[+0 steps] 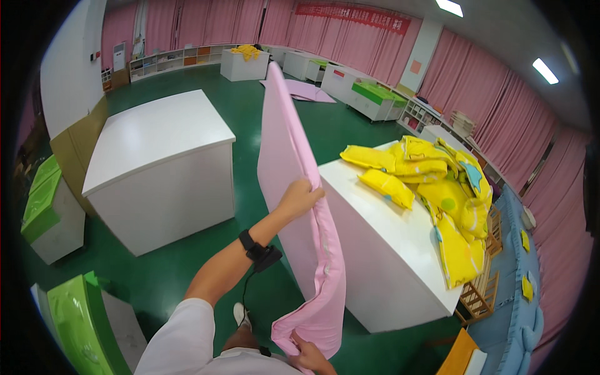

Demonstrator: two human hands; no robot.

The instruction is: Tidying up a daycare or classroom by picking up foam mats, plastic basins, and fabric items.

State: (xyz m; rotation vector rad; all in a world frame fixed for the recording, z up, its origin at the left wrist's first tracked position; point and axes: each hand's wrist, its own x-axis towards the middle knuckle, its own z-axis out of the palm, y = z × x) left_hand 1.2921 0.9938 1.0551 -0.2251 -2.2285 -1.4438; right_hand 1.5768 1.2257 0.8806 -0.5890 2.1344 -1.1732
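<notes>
Low and nearest me, the right hand (312, 357) grasps the near end of a pink mat (328, 256); farther along, the left hand (301, 199) is closed around its top edge. I hold it on edge, its far end reaching ahead beyond both hands, beside a white table (375, 269) bearing yellow bedding (447, 181). I judge this a carrying or turning step; the next move calls for firm, even support.

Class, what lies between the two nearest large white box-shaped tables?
In the head view: green floor and a pink padded fabric mat, held on edge by left hand and right hand.
</notes>
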